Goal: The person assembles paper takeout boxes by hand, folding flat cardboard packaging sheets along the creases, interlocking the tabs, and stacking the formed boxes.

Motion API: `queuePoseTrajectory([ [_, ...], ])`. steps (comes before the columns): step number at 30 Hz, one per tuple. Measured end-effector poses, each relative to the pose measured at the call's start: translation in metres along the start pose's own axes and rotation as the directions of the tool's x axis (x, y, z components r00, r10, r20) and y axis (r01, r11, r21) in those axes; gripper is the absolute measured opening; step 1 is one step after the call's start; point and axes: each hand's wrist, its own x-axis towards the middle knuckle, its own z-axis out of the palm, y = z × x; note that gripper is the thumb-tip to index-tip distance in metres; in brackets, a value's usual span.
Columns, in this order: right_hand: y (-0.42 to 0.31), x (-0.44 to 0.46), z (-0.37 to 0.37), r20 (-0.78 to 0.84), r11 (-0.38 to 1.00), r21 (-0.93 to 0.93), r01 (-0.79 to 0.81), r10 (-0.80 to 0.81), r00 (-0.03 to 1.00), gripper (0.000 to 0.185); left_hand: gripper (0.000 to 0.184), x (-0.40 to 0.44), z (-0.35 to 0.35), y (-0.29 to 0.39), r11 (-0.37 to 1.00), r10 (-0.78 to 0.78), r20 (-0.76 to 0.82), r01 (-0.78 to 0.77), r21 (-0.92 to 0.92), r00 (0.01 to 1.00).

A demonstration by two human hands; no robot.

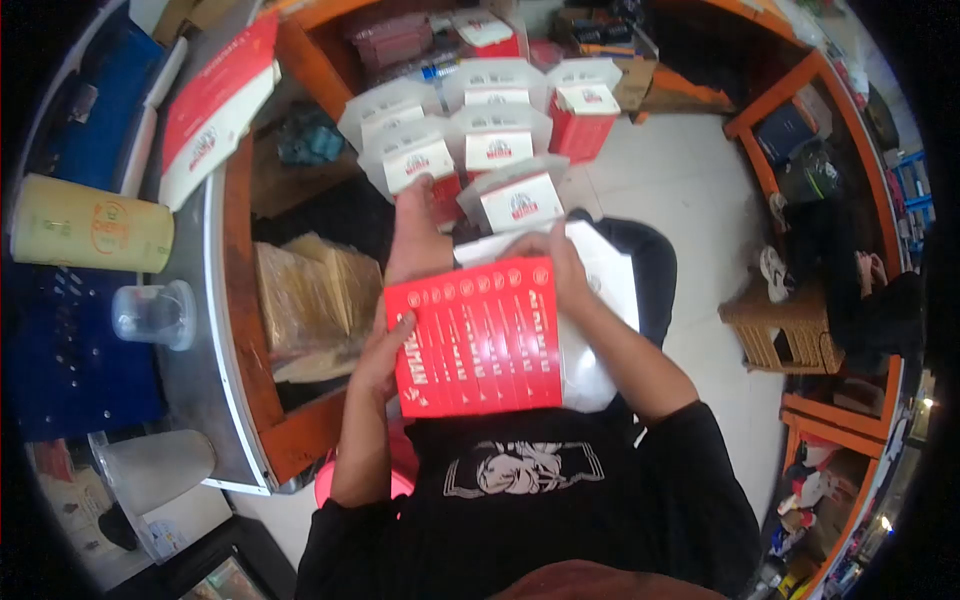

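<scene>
Across my lap lies a red printed carton (480,345) with white lettering. My left hand (385,350) grips its left edge, thumb on the red face. At the upper right edge, my right hand (560,265) has its fingers bent over the carton's top; what they pinch is partly hidden. Under the carton and to its right is a white flattened sheet (605,300). Just beyond my hands stand several red and white boxes with raised flaps, the nearest one (522,205) above my right hand.
A grey counter (225,400) on the left carries a yellow cup (95,225), a clear plastic cup (155,313) and stacked red and white cartons (220,110). Brown packets (320,300) fill the shelf below. A woven basket (780,335) stands right, beside orange shelving (835,425).
</scene>
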Motion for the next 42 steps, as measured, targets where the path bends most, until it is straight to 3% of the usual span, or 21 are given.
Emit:
queuePoseTrajectory([
  [1,0.004,0.004,0.007,-0.118,0.992,-0.071,0.103,-0.111,0.987,0.093,0.066,0.004,-0.005,-0.003,1.0,0.026,0.026,-0.026,0.003,0.999],
  [3,0.017,0.008,0.008,-0.17,0.993,0.099,0.063,-0.046,0.984,0.092,0.067,0.013,-0.016,-0.011,0.997,0.075,0.078,-0.076,0.004,0.994],
  [12,0.022,0.008,0.008,-0.148,0.989,0.122,0.078,-0.06,0.987,0.084,0.068,-0.002,-0.001,0.009,0.999,-0.047,0.116,0.049,-0.006,0.992],
  [14,0.021,0.002,0.002,-0.183,0.981,-0.065,0.182,-0.191,0.964,0.068,0.064,-0.001,-0.002,0.009,0.999,-0.042,0.115,0.046,-0.029,0.992],
  [15,0.017,-0.002,-0.001,-0.192,0.961,-0.159,0.227,-0.256,0.947,0.061,0.061,0.001,-0.005,0.01,1.0,-0.013,0.143,0.015,-0.012,0.99],
  [18,0.004,-0.019,-0.018,-0.002,0.945,-0.16,0.286,-0.29,0.957,0.038,0.05,0.023,-0.025,0.01,0.989,0.088,0.206,-0.11,0.097,0.975],
  [20,-0.005,-0.02,-0.019,0.094,0.941,-0.258,0.218,-0.201,0.975,0.038,0.041,0.052,-0.048,0.008,0.941,0.167,0.222,-0.222,0.255,0.961],
  [23,-0.023,-0.016,-0.014,0.138,0.939,-0.31,0.147,-0.109,0.984,0.032,0.033,0.051,-0.007,0.036,0.819,0.371,0.257,-0.445,0.364,0.893],
  [26,-0.017,-0.007,-0.015,0.155,0.938,-0.325,0.122,-0.075,0.985,0.022,0.026,0.051,0.01,0.043,0.743,0.146,0.213,-0.249,0.621,0.966],
  [32,0.002,-0.015,-0.009,0.036,0.832,-0.459,0.311,-0.332,0.943,0.013,0.026,0.055,0.012,0.043,0.743,0.17,0.224,-0.274,0.611,0.96],
  [42,0.002,-0.012,-0.01,0.085,0.869,-0.365,0.334,-0.326,0.942,0.012,0.023,0.061,0.005,0.046,0.783,0.137,0.255,-0.262,0.564,0.957],
])
